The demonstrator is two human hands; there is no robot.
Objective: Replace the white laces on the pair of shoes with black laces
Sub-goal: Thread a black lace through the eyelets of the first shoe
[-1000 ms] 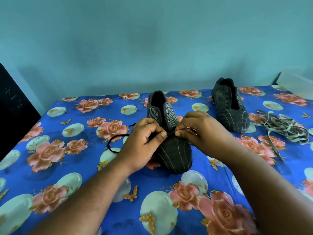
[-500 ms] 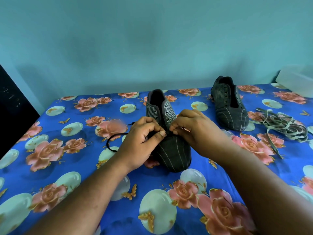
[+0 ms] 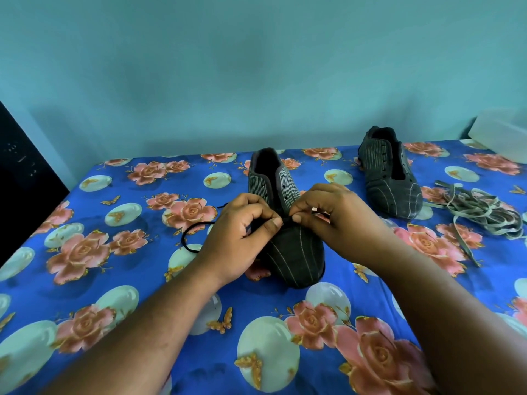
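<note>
over on the left, the black lace [image 3: 196, 235] loops across the cloth while the left hand [image 3: 242, 232] pinches it. both hands have crept closer at the near shoe [image 3: 288, 246], the right hand [image 3: 333, 220] pinching the tip, so threading's only starting; white laces [image 3: 482, 212] lie discarded right.

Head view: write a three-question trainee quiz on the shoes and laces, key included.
1. True or false: the far shoe has a lace in its eyelets.
2. Where does the pile of white laces lie? A) right of the far shoe B) inside the near shoe C) under the left hand
3. Fill in: both the left hand and the right hand pinch the ____ lace over the near shoe.

Key: 1 false; 2 A; 3 black.
</note>
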